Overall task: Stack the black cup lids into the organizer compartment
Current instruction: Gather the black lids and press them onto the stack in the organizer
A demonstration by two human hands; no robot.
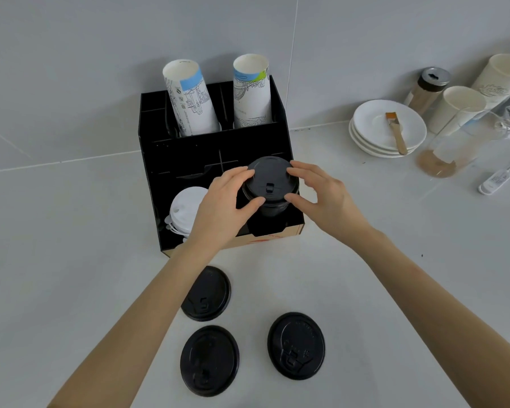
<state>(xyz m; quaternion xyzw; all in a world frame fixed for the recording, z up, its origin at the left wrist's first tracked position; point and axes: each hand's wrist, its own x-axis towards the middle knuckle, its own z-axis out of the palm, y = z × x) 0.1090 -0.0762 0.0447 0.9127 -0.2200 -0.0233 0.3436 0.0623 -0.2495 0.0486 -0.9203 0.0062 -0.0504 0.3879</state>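
A black organizer (189, 154) stands against the wall. In its front right compartment sits a stack of black cup lids (270, 184). My left hand (221, 204) and my right hand (321, 195) grip the top of that stack from either side, fingertips on the rim of the uppermost lid. Three more black lids lie flat on the counter in front: one (206, 294) partly under my left forearm, one (209, 360) nearest me on the left, one (296, 346) on the right.
White lids (184, 210) fill the front left compartment. Two stacks of paper cups (189, 98) (251, 89) stand in the rear compartments. To the right are stacked white saucers (365, 122) with a brush (396, 132), paper cups (460, 108), a shaker (429, 88) and a clear pitcher (451, 145).
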